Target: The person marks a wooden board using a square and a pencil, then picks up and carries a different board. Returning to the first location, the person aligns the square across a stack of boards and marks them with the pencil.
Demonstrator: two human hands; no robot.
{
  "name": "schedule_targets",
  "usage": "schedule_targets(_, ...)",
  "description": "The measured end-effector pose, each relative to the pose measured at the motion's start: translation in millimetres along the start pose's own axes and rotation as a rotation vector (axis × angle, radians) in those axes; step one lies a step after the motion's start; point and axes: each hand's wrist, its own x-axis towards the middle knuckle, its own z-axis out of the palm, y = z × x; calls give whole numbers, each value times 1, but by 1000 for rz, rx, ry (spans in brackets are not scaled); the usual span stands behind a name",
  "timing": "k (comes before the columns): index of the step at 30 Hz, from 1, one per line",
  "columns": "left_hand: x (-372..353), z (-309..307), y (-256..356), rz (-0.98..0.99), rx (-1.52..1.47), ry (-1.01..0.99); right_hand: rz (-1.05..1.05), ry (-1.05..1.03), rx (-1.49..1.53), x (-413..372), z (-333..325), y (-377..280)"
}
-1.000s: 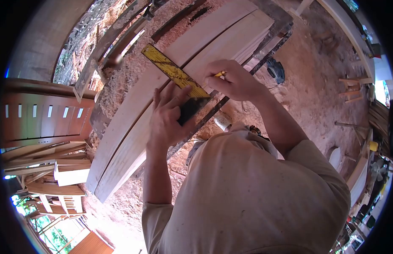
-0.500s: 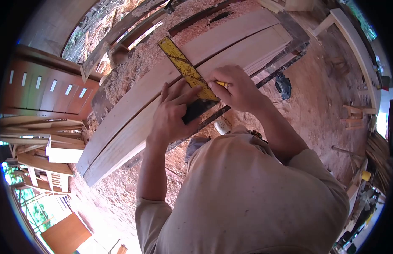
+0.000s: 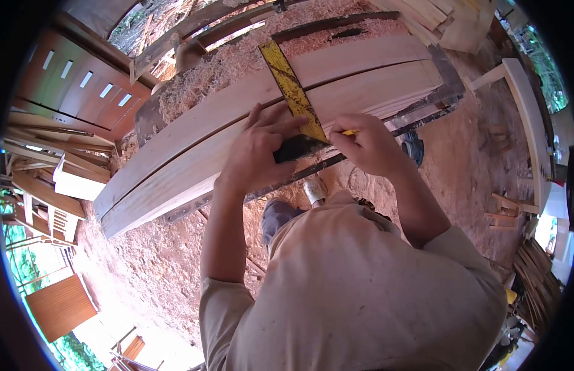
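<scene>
Two pale, curved boards (image 3: 361, 93) lie side by side on a bench, a dark gap between them. Across them lies a carpenter's square (image 3: 292, 86) with a worn yellow blade and a dark stock along the near edge. My left hand (image 3: 259, 148) presses and grips it, fingers on the blade and board, thumb by the stock. In my closed right hand (image 3: 367, 145) is a yellow pencil (image 3: 349, 132), its tip hidden by the fingers. That hand sits at the near end of the blade, on its right side.
Wood shavings (image 3: 200, 93) cover the bench's far side. A power tool (image 3: 413, 148), partly hidden by my right forearm, is beyond the bench's near edge. Slatted panels (image 3: 82, 77) and stacked timber (image 3: 82, 176) stand left. A wooden frame (image 3: 528, 123) is on the right.
My right hand has slid along the blade toward its near end, pencil still held. My left hand stays on the square. The camera view has shifted and turned slightly.
</scene>
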Motion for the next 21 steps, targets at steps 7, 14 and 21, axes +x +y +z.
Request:
schedule_targets(7, -4, 3, -2, 18, 16, 5, 18, 334, 270, -13, 7, 1)
schedule_targets(14, -27, 9, 6, 7, -120, 234, -64, 536, 265, -16, 11, -2)
schedule_targets(21, -186, -42, -14, -190, -23, 401, 139, 581, 280, -49, 41, 5)
